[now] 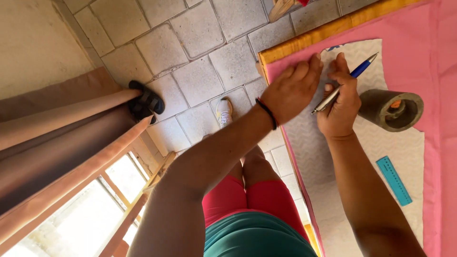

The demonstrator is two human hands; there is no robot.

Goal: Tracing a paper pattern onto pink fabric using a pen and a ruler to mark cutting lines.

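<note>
Apparently early: right hand (339,102) gripping pen (345,83) over white pattern sheet (328,157); left hand (293,88) open, pressing sheet at 10 o'clock. No drawn lines visible.

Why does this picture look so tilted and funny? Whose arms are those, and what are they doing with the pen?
The picture comes from a camera worn on a person's head, looking down, so everything tilts when the head tilts. The two arms belong to that person. You can also see their red shorts and a shoe on the tiled floor. The right hand holds a blue and silver pen. The left hand presses flat on a white textured sheet, which lies on pink cloth over a table. Nearby are a grey cylinder lying on its side and a small teal ruler.
</note>
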